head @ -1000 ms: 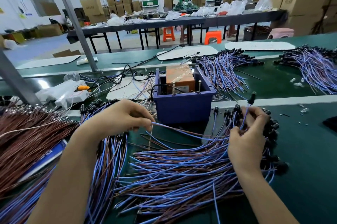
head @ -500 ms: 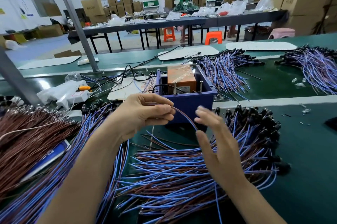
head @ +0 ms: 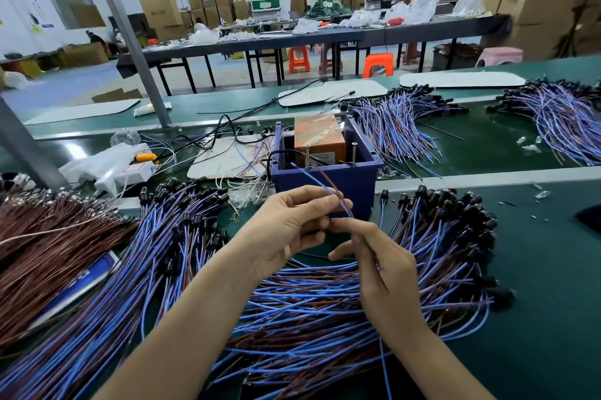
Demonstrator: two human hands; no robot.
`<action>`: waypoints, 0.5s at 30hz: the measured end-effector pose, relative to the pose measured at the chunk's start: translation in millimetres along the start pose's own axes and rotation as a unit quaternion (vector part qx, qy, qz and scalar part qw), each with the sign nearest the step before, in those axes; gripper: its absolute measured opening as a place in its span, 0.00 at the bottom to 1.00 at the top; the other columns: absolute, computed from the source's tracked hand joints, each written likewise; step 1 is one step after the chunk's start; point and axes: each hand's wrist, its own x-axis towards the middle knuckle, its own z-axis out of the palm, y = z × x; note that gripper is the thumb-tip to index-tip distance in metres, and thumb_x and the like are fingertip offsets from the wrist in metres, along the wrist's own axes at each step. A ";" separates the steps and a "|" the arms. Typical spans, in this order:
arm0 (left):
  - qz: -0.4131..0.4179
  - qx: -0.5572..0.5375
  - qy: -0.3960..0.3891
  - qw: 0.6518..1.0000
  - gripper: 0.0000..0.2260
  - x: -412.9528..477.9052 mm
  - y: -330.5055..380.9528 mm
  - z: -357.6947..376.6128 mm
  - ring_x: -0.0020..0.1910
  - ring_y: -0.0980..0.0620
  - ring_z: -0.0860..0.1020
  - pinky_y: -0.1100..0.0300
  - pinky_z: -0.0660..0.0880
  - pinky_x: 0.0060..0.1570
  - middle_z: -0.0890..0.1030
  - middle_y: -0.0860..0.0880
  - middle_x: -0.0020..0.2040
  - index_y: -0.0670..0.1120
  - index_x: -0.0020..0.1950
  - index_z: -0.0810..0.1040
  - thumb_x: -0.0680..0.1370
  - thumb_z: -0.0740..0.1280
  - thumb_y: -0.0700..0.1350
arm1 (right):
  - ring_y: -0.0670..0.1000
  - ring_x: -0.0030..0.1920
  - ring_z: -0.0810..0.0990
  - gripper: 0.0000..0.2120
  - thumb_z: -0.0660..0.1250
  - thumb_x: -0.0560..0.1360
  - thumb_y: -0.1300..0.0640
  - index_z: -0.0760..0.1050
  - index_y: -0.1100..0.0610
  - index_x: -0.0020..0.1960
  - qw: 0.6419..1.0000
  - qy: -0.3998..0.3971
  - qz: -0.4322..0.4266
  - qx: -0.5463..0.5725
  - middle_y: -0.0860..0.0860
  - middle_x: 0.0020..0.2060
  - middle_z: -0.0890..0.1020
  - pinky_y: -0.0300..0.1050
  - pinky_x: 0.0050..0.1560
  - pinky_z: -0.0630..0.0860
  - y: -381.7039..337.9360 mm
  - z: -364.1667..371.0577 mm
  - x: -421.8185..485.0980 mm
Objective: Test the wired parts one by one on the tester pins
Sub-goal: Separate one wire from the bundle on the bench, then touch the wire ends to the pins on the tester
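My left hand (head: 289, 227) pinches one wired part (head: 320, 183), a blue and a brown wire that rise toward the tester. My right hand (head: 383, 269) meets it from the right, fingertips pinching the same wires just below. The tester is a blue box (head: 351, 180) with an orange block (head: 318, 137) inside and two upright metal pins (head: 307, 156) at its front rim. The wire ends hang just in front of the left pin. A big pile of wired parts (head: 325, 302) with black heads lies under both hands.
A second heap of blue-wired parts (head: 156, 237) lies at left, beside brown wires (head: 48, 243). More bundles (head: 400, 123) lie beyond the tester and at far right (head: 562, 120). A white power strip (head: 130, 172) and cables sit left of the tester on the green bench.
My right hand left the black heads at the right of the pile and came to the left hand. Both hands rose toward the tester, with the wire ends now at the pins.
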 end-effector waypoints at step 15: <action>0.035 0.031 0.152 0.987 0.07 18.5 -21.1 -12.7 0.32 0.54 0.82 0.64 0.78 0.33 0.83 0.49 0.35 0.44 0.47 0.83 0.78 0.65 0.38 | 0.44 0.27 0.77 0.22 0.55 0.81 0.65 0.64 0.45 0.71 0.980 0.027 0.197 -0.004 0.43 0.43 0.82 0.33 0.33 0.75 19.4 -6.0 6.2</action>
